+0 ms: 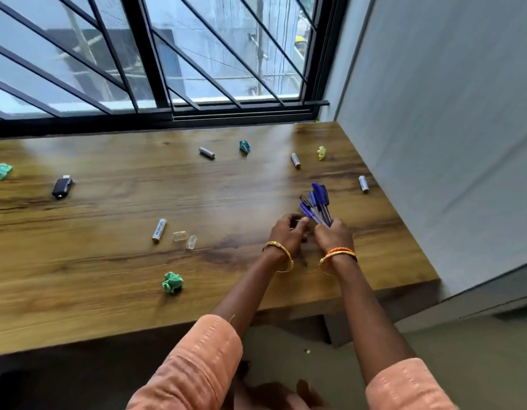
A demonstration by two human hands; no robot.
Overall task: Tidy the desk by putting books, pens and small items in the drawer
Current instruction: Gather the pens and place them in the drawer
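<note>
Wooden brown counter (108,291) fills the view, under a black-barred window (156,69). Both hands sit near its right end. Right hand (334,236) grips a bundle of clear blue-capped pens (318,207), caps fanned up and away from the wrist. Left hand (287,232), just beside it, has fingers curled, fingertips at the bundle's base; blurred, cannot tell if it pinches a pen. Gold bangles on both wrists, orange sleeves (197,365) below. Far left of the hands: black USB-type gadget (62,187), green crumpled wrapper (0,172). Left, nearer: white cylindrical battery (159,230), two small clear plastic caps (185,238), green paper ball (172,282). Beyond the hands: three grey batteries (207,153), teal paper wad (244,146), yellow paper wad (321,152).
</note>
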